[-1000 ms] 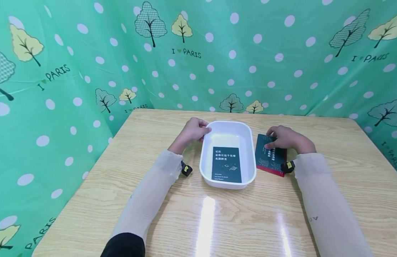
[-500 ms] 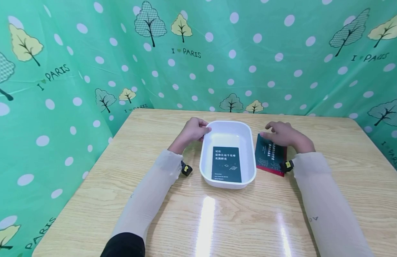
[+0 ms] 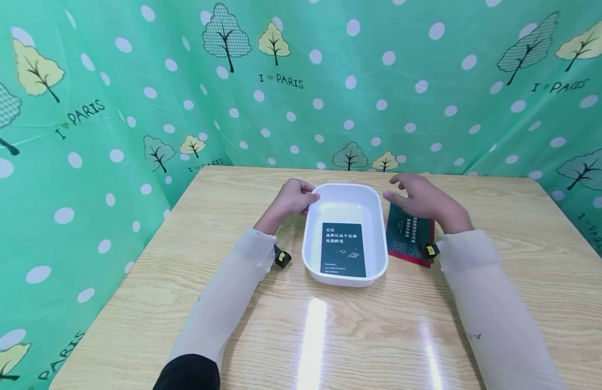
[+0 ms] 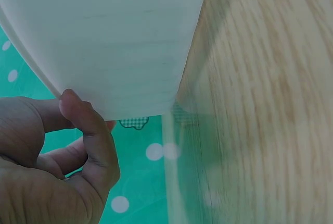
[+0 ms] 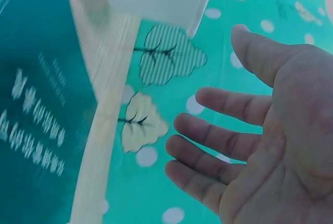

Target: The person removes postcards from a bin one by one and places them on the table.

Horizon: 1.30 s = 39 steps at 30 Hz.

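Note:
My left hand [image 3: 296,196] pinches the far left rim of a white plastic basin [image 3: 348,195]; in the left wrist view the thumb and fingers [image 4: 87,117] meet at that rim. Inside the basin lies a dark green booklet [image 3: 343,260] with white lettering and small planet drawings. To the right of the basin are dark green booklets [image 3: 403,233], stacked, with a red edge showing beneath. Above their far end hovers my right hand [image 3: 420,199], holding nothing. Its fingers [image 5: 216,133] are spread and relaxed in the right wrist view.
Both things stand on a light wood-grain table [image 3: 208,271]. Behind and to the left hangs a green dotted curtain [image 3: 301,108] printed with trees. A black wrist camera [image 3: 282,257] sits by the left cuff, close to the basin's side.
My right hand has let go of the stacked booklets, lifted off and shifted left and away, towards the basin's far right corner. The left hand and basin have stayed put.

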Motion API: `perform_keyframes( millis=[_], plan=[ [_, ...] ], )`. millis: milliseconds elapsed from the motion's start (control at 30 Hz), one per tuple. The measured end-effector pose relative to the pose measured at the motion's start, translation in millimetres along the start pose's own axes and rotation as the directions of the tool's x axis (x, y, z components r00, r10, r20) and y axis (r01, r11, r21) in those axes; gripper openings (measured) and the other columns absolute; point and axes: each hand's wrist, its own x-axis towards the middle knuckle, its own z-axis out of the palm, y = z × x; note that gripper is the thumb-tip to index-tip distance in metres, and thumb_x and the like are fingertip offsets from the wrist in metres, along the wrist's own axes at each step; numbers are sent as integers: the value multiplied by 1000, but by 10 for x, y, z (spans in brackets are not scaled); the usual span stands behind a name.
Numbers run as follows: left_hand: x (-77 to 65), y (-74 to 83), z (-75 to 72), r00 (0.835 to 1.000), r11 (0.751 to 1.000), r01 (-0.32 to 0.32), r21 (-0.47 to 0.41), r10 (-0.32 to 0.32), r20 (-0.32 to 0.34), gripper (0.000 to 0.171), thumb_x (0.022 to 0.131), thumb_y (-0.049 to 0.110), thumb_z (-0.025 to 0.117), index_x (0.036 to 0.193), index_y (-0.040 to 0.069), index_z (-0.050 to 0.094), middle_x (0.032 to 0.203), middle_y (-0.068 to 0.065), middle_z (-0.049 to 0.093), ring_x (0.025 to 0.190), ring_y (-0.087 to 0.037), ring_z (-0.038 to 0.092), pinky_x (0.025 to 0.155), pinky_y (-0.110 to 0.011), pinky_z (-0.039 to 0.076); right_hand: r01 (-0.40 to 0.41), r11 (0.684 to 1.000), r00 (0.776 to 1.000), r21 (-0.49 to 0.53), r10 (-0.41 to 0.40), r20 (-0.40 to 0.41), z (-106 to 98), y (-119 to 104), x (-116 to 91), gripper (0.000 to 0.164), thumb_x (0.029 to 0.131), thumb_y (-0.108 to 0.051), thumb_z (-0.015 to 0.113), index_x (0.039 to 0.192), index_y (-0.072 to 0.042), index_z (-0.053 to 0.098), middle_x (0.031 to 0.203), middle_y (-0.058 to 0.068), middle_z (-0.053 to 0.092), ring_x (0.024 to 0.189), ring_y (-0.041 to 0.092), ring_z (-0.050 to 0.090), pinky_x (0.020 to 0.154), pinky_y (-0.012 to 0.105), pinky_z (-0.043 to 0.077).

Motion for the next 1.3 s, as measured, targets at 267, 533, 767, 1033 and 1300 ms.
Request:
perform_keyframes(
  millis=[267,533,767,1033,1300],
  plan=[
    [-4,-17,2,1000,1000,-3,3,3,-7,22,95,17,65,111,3,66,90,-11,67,60,-16,62,57,-30,57,97,994,995,-48,-98,-5,63,-257,6,60,97,-36,60,138,5,44,133,27,48,118,42,47,93,58,45],
    [5,-20,7,1000,1000,-9,8,9,-21,21,95,17,65,110,2,66,89,-11,67,59,-17,62,58,-33,58,106,992,994,-65,-103,45,195,-490,13,88,80,-58,72,142,-3,44,138,22,42,122,38,43,97,56,43],
    [8,-22,2,1000,1000,-18,14,18,-17,22,95,17,65,111,2,66,88,-10,67,59,-17,62,56,-30,57,138,987,986,-84,-129,103,339,-629,33,90,77,-57,76,145,-7,42,143,22,38,123,36,43,98,55,43],
    [5,-23,-14,1000,999,-25,22,25,-6,23,94,17,66,112,2,66,89,-11,68,60,-16,62,53,-26,56,159,982,975,-105,-139,173,496,-727,56,92,76,-59,75,145,-8,42,140,21,43,120,33,49,97,53,45],
    [5,-25,-23,1000,1000,-20,11,19,11,23,95,18,65,112,2,67,91,-12,68,59,-16,62,52,-25,55,196,975,952,-101,-165,256,565,-764,55,92,77,-59,74,145,-5,43,133,14,55,115,24,54,98,46,46]
  ],
)
